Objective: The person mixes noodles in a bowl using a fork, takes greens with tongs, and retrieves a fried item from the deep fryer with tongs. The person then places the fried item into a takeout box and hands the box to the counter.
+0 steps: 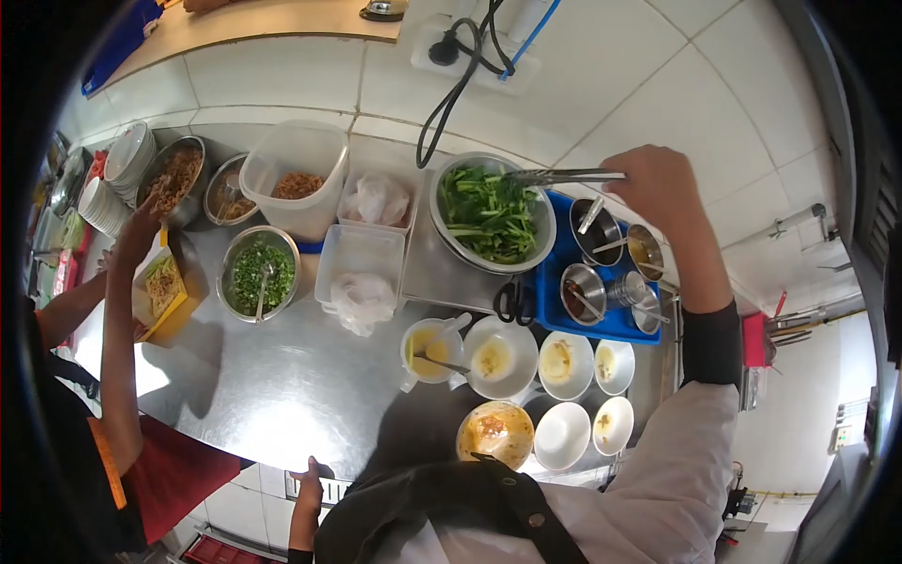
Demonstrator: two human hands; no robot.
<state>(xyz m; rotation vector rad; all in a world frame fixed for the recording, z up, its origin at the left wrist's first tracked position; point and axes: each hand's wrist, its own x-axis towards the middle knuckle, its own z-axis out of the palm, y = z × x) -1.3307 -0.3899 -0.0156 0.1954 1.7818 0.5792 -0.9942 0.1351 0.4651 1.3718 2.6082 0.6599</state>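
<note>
My right hand (pixel 653 179) is closed round the handle end of metal tongs (pixel 573 176). The tips of the tongs reach over a steel bowl (pixel 549 240) of cut leafy greens (pixel 484 211); whether they pinch any leaves I cannot tell. Down at the counter's front edge is my left hand (pixel 309 487), with nothing in it and a finger stretched out. Below the greens stand several white bowls, including an empty-looking one (pixel 562 437), some with yellowish sauce and one smeared orange (pixel 495 434). Beside them is a jug (pixel 432 350) of yellow liquid with a spoon in it.
A blue tray (pixel 550 305) holds steel sauce cups. Black scissors (pixel 514 303) lie near it. Chopped scallions (pixel 258 277), a clear tub (pixel 296 202) and plastic boxes stand left. A co-worker's arms (pixel 120 291) reach over a yellow box (pixel 178 301) and a brown-food bowl.
</note>
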